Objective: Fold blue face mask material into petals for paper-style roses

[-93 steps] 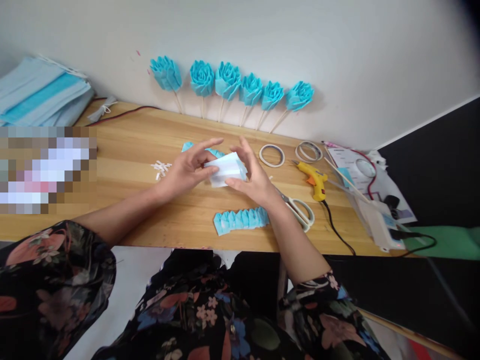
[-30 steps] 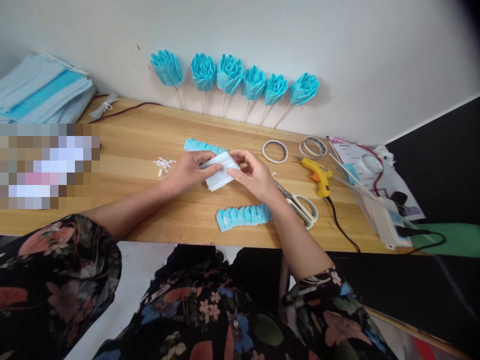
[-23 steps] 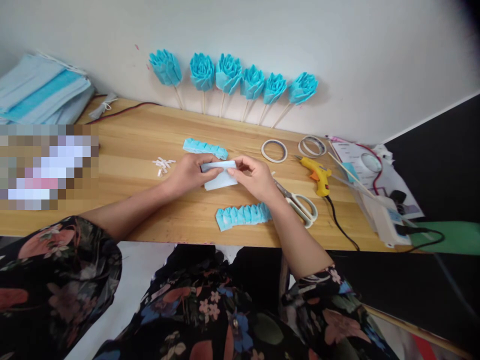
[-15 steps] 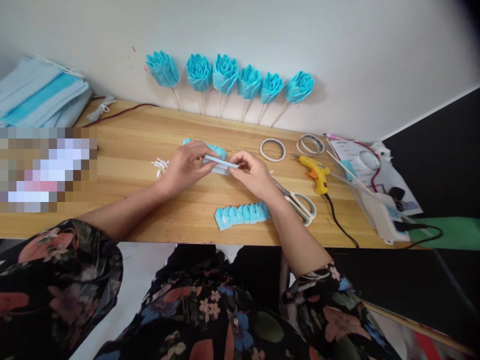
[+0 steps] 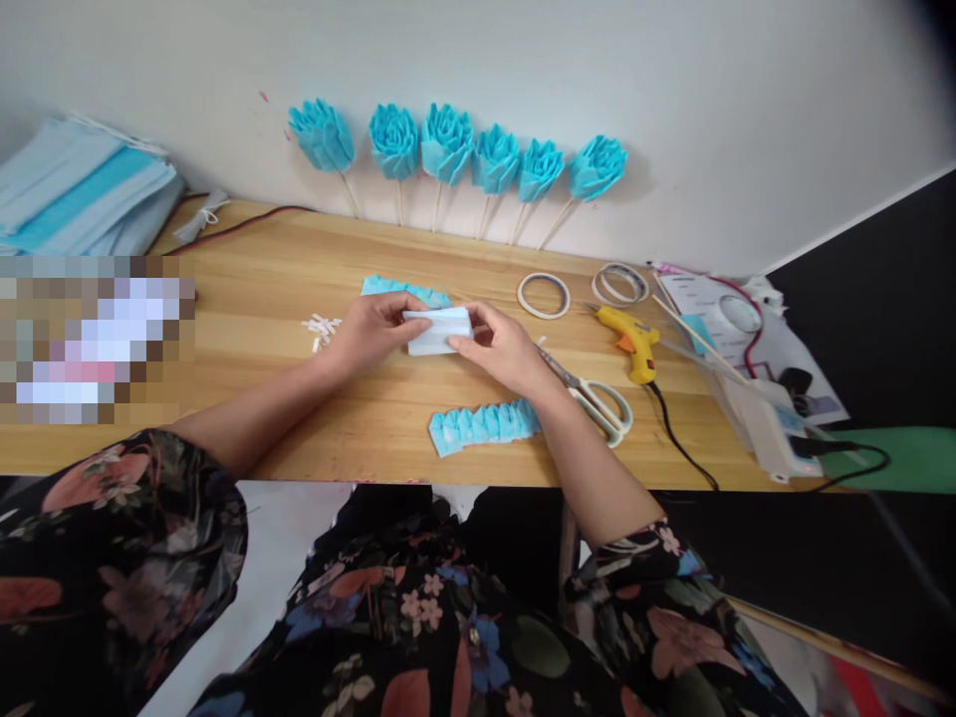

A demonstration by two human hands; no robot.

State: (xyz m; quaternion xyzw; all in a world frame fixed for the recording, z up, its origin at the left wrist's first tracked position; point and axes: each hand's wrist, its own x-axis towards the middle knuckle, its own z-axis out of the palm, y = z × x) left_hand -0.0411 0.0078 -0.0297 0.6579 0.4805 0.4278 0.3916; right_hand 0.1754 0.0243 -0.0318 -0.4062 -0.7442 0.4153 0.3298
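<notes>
A folded pale-blue mask piece (image 5: 439, 330) is pinched between the left hand (image 5: 373, 334) and right hand (image 5: 505, 351) above the counter (image 5: 261, 299), near a pleated blue strip (image 5: 484, 425).

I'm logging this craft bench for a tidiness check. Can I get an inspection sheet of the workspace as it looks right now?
Surface: wooden table, set against a white wall.
Job's things: folded white-blue piece held over the table; pleated blue strip near the front edge; another blue strip behind the hands.
Clutter: scissors, yellow glue gun, two tape rolls, white scraps, mask stack, papers at right.
Grips: left hand and right hand both pinch the folded piece.
Cables: black glue gun cord; red cable at back left.
Surroundings: six blue paper roses on sticks lean on the wall.
</notes>
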